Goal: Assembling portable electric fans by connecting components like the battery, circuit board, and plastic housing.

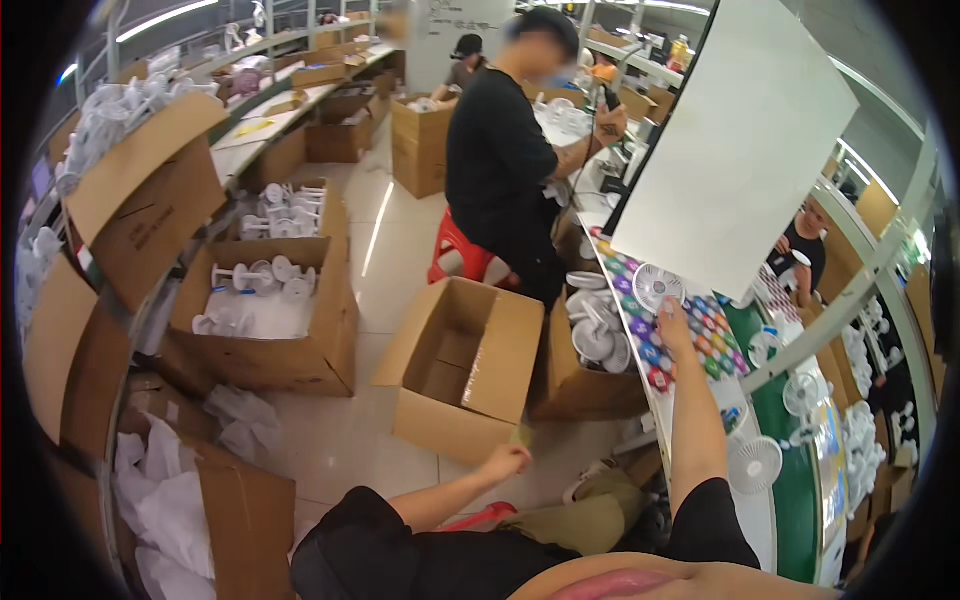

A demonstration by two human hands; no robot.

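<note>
Left hand (503, 462): I see fingers curled, pinching the lower corner flap of the open cardboard box (462, 365) on the floor.
Right hand (673, 325): fingers pressed together against the small white fan (657, 287) (near the workbench (760, 520) edge).

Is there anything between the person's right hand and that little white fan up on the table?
Nothing visible stands between them. The right hand reaches up the colourful dotted mat and its fingertips are right at the small white fan. The left hand is down at the flap of the open cardboard box, well away.
</note>
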